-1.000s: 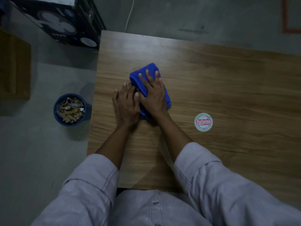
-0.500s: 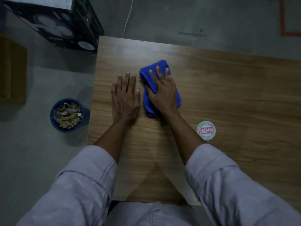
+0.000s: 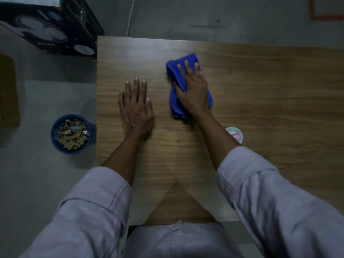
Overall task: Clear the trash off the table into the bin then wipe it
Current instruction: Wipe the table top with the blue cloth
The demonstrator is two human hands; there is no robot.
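So, the right hand (image 3: pixel 193 92) is lying flat on a bunched-up blue microfibre cloth (image 3: pixel 176 107), fingers pretty much straight and spread a little. It's pressing the cloth down onto the wooden worktop (image 3: pixel 270 94) rather than gripping it. The cloth sits towards the far side of the worktop, a bit right of the left edge, and blue pokes out past the fingertips and under the wrist.

The left hand (image 3: pixel 135 108) is palm-down on bare wood just beside it. Its fingers are straight and close together, holding nothing, and there's a clear gap between it and the cloth.

Near the right forearm there's a round pale-teal sticker (image 3: pixel 236 135) with red lettering, partly hidden by the arm, so I can't read it. Both sleeves (image 3: pixel 279 202) are a pale greyish fabric, pushed up off the wrists.

Down on the grey floor, just left of the worktop, stands a round blue bin (image 3: pixel 70 152) holding dry leaves and scraps of trash (image 3: pixel 72 135). Further back on the left is a dark box (image 3: pixel 52 32) with a fan printed on it, and a thin white cable (image 3: pixel 130 13) runs along the floor behind the worktop.
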